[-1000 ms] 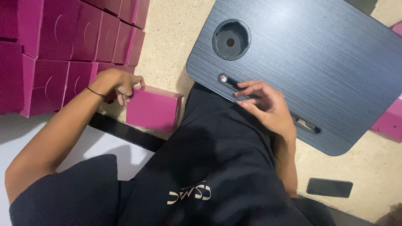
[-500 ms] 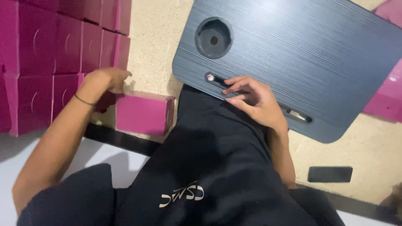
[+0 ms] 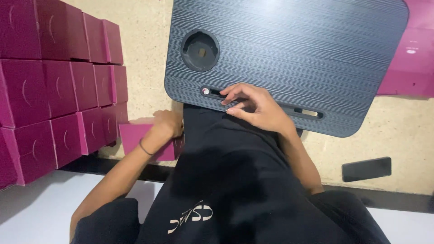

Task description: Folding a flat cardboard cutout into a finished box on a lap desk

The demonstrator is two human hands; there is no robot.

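Observation:
A dark blue-grey lap table [image 3: 294, 49] with a round cup recess [image 3: 200, 50] and a long slot lies across my lap. My right hand [image 3: 253, 106] rests on its near edge, fingers curled at the slot, holding nothing that I can see. My left hand [image 3: 165, 126] lies on top of a single magenta box [image 3: 135, 135] on the floor beside my left leg, fingers closed over the box's far edge. A thin band circles that wrist.
Stacks of closed magenta boxes [image 3: 58, 81] rise at the left. More magenta cardboard [image 3: 413, 54] lies flat at the right. A black phone [image 3: 366, 169] sits on the beige floor at the right, near a black strip.
The view shifted, so the table sits more upright in frame. My left hand moved from the stacked boxes onto the single box beside my leg. My right hand stayed at the slot.

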